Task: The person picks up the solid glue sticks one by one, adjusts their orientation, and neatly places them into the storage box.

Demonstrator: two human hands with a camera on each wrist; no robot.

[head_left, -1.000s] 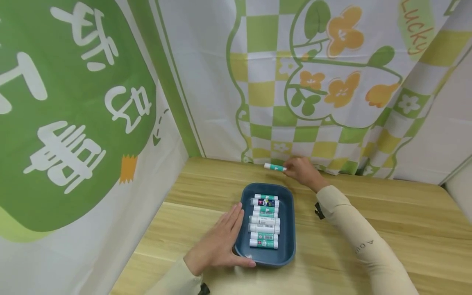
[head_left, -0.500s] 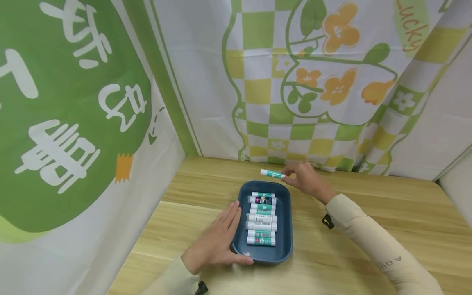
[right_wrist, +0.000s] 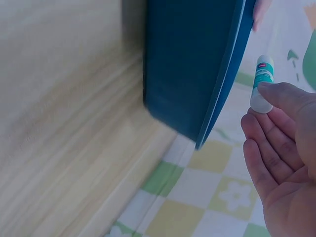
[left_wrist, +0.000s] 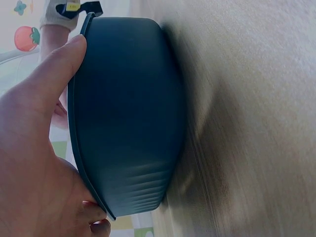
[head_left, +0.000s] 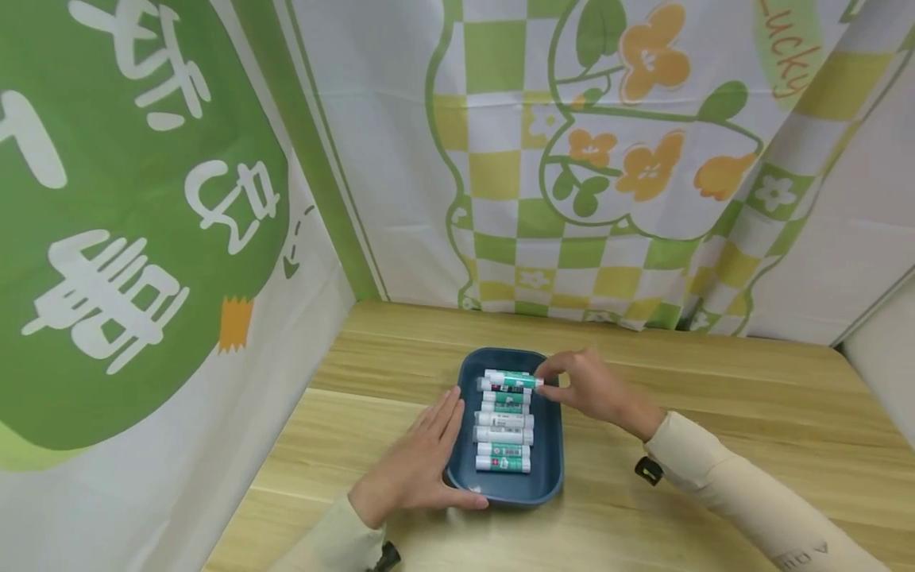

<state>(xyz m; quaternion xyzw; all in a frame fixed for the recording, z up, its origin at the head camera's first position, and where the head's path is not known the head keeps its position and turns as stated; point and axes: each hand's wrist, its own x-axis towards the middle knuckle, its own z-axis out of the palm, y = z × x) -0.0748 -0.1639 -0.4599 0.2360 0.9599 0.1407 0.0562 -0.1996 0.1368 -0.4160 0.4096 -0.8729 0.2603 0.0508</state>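
A dark blue tray [head_left: 546,477] holds a column of glue sticks [head_left: 503,435], lying sideways, some with green labels and some white. My right hand [head_left: 596,393] pinches the end of one more glue stick [right_wrist: 263,81], white with a green label, between thumb and fingers. That stick is above the tray's far end and overlaps the sticks there in the head view. My left hand [head_left: 418,469] rests along the tray's left rim, fingers straight and thumb out at the near corner. In the left wrist view its thumb [left_wrist: 69,57] lies against the rim.
The tray stands on a light wooden table [head_left: 665,381]. A checked cloth with flowers [head_left: 629,199] hangs behind the table, and a green printed cloth [head_left: 143,238] hangs on the left.
My right hand has carried the glue stick from near the table's back edge toward me, over the tray's far end. The left hand has stayed at the tray's rim.
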